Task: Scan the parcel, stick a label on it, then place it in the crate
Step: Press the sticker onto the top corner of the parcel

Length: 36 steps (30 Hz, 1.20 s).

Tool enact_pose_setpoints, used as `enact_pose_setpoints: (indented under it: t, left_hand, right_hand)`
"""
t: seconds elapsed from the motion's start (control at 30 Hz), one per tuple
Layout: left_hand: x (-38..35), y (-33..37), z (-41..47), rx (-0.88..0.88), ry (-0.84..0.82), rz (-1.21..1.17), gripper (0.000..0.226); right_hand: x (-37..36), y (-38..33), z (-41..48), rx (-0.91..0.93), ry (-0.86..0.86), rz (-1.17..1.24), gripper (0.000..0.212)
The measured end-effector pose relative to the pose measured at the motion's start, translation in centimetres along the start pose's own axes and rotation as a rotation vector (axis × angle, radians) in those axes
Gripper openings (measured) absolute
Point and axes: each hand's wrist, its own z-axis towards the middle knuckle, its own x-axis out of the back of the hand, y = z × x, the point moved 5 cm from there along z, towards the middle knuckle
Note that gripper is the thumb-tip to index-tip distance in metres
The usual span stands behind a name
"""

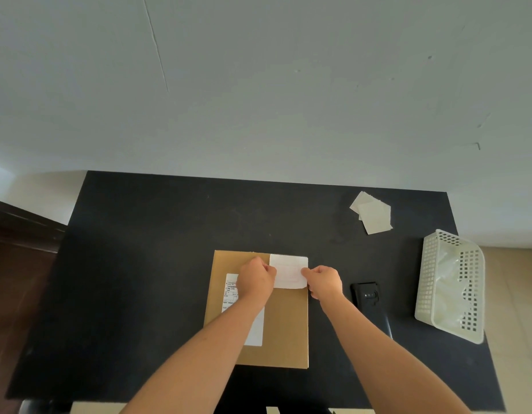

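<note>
A flat brown cardboard parcel (284, 327) lies on the black table (145, 264) in front of me. A printed shipping label (230, 289) is on its left side, partly hidden under my left arm. A blank white label (288, 271) rests at the parcel's far right corner. My left hand (255, 279) pinches the label's left edge and my right hand (324, 280) pinches its right edge. A black handheld scanner (366, 297) lies on the table just right of the parcel. The white perforated crate (449, 285) stands at the table's right edge.
A small stack of pale label sheets (372, 213) lies at the far right of the table. A grey wall rises behind the table. Dark wooden furniture (16, 264) stands to the left, and beige floor shows past the crate.
</note>
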Motion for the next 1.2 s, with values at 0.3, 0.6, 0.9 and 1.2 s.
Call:
enact_pose_setpoints:
  t: [0.3, 0.6, 0.9, 1.2]
  left_hand:
    - [1.1, 0.3, -0.4, -0.039, 0.018, 0.051, 0.025]
    - [0.7, -1.1, 2.7, 0.044, -0.003, 0.404, 0.108]
    - [-0.5, -2.0, 3.1, 0.078, 0.075, 0.274, 0.067]
    - [-0.6, -2.1, 3.1, 0.086, 0.073, 0.252, 0.065]
  right_hand:
    - [1.1, 0.1, -0.9, -0.085, -0.102, -0.045, 0.042]
    - [-1.5, -0.9, -1.0, -0.136, -0.121, 0.015, 0.078]
    - [-2.3, 0.2, 0.4, -0.14, -0.264, 0.107, 0.063]
    - [-1.4, 4.7, -1.5, -0.049, -0.35, 0.189, 0.048]
